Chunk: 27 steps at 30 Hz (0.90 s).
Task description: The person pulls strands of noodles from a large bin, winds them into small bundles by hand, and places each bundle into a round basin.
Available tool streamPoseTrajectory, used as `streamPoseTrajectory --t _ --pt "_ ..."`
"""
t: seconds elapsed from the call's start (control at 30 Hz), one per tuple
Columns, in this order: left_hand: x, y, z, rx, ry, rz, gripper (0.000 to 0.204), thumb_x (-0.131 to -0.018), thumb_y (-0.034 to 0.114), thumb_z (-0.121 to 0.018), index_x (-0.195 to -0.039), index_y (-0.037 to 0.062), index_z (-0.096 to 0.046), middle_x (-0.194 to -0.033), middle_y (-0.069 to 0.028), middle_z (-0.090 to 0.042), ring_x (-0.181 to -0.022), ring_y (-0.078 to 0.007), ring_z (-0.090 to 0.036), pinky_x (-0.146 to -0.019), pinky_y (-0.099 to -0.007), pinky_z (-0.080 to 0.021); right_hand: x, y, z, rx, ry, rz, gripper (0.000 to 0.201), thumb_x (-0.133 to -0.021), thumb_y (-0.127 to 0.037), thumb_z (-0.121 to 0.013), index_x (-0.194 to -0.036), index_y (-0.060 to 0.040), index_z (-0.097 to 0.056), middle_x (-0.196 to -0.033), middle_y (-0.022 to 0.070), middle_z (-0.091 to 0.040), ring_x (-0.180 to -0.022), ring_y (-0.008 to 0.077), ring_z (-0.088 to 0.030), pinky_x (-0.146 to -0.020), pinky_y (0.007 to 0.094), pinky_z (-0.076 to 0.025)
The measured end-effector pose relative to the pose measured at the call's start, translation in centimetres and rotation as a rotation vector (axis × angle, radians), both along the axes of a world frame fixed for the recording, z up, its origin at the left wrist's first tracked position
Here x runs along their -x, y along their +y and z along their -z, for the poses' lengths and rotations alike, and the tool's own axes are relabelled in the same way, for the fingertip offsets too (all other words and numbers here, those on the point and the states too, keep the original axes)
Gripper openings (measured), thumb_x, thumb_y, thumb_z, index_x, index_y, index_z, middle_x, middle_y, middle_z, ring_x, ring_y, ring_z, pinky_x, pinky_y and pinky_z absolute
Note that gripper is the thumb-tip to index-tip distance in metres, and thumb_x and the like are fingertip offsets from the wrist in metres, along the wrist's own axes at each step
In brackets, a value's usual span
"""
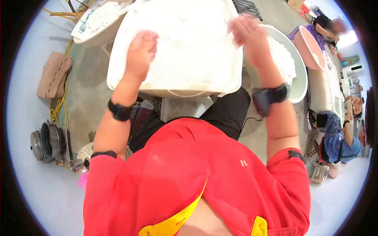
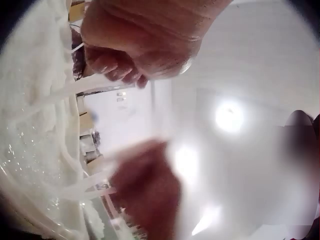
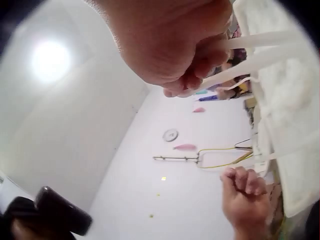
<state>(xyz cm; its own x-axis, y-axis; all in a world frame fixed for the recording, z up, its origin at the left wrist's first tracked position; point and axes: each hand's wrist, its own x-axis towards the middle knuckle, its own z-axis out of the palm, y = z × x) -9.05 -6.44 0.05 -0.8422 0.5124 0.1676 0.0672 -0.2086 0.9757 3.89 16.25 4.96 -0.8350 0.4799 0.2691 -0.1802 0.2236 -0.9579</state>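
Observation:
A large white tub (image 1: pixel 112 76) stands before the person's knees, with a wet, glistening white mass (image 2: pixel 35 130) in it. My left hand (image 1: pixel 139 55) is raised over its left side, fingers curled round a long white strand (image 2: pixel 55 97) that runs down to the mass. Over the right rim, my right hand (image 1: pixel 252 41), blurred in the head view, grips two white strands (image 3: pixel 262 41), which also slope down to the tub. The strands' ends are hidden inside the fists. In the head view the strands blend into the white contents.
To the right stand a pale green basin (image 1: pixel 300 74) of white stuff and a pink basin (image 1: pixel 309 45). Another white basin (image 1: pixel 78 39) is at upper left. Pots (image 1: pixel 55 139) and a brown folded piece (image 1: pixel 54 74) lie left. Another person (image 1: pixel 340 137) is at far right.

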Motion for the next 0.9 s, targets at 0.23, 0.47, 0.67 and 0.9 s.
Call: streamPoseTrajectory --t 0.23,0.47,0.67,0.9 --pt "-4.9 4.1 -1.9 0.916 0.919 0.752 0.029 -0.089 0.027 -0.042 -0.087 0.0044 -0.059 -0.079 -0.0176 -0.06 -0.078 -0.0345 -0.056 -0.071 -0.0422 -0.043 -1.2 -2.6 8.5 -0.576 -0.216 -0.117 0.023 -0.074 -0.02 -0.067 -0.095 -0.0112 -0.067 -0.12 0.0182 -0.052 -0.11 0.0326 -0.049 -0.093 0.0373 -0.039" --pt "-3.7 3.3 0.0 0.398 0.007 0.704 0.03 -0.092 0.03 -0.043 -0.098 0.0027 -0.053 -0.082 -0.0029 -0.059 -0.073 -0.018 -0.054 -0.066 -0.0311 -0.043 -3.2 -3.1 7.0 -0.383 0.098 -0.436 0.027 -0.072 -0.015 -0.069 -0.099 -0.0158 -0.069 -0.131 0.0157 -0.045 -0.122 0.0298 -0.039 -0.101 0.036 -0.031" --pt "-5.5 3.7 1.3 0.131 0.436 0.148 0.025 -0.092 0.024 -0.046 -0.101 0.0016 -0.052 -0.09 -0.0054 -0.05 -0.081 -0.0121 -0.044 -0.074 -0.0242 -0.037 -4.0 -3.7 6.0 -0.003 0.011 -0.186 0.022 -0.081 -0.01 -0.059 -0.1 -0.0011 -0.066 -0.1 0.0078 -0.064 -0.091 0.0134 -0.057 -0.081 0.027 -0.045" --pt "-9.2 -2.7 -12.1 -0.746 0.612 1.072 0.013 -0.087 0.009 -0.044 -0.09 0.002 -0.055 -0.078 -0.008 -0.05 -0.064 -0.0184 -0.046 -0.062 -0.0279 -0.039 -3.8 -3.1 7.0 0.025 -0.044 0.011 0.024 -0.085 -0.016 -0.059 -0.101 0.0 -0.066 -0.097 0.0059 -0.066 -0.09 0.0102 -0.057 -0.08 0.0249 -0.044"
